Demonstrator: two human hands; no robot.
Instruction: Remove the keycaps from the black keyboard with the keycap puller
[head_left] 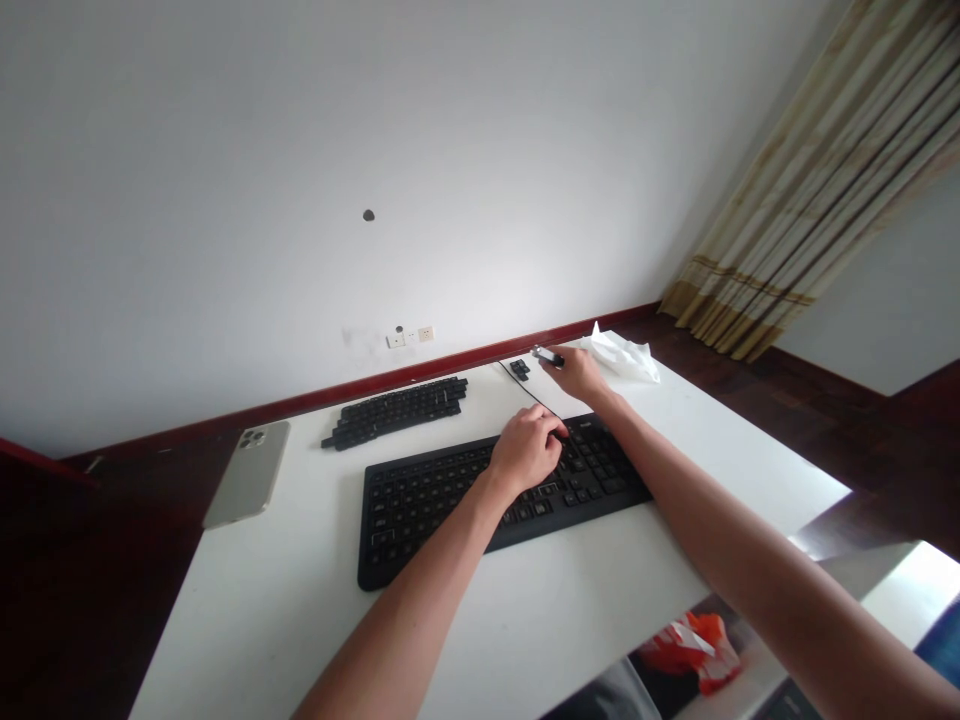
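My left hand [525, 450] rests with curled fingers on the upper right keys of a black computer keyboard [427, 510], and the fingers hide what they touch. A thin black cable [531, 392] runs from the table up to that hand. My right hand [577, 373] is raised above the table's far side, pinching a small black-and-silver object [548, 355]. Close by lie a few loose black keycaps [520, 369]. Farther left sits a long black batch of keycaps [394, 411].
The white table [300, 620] also holds a smartphone in a pale case [246, 473] at its left edge and crumpled white tissue [622, 355] at the far right. A red-brown skirting board [390, 382] runs along the wall behind. An orange bag [690, 650] lies below the front edge.
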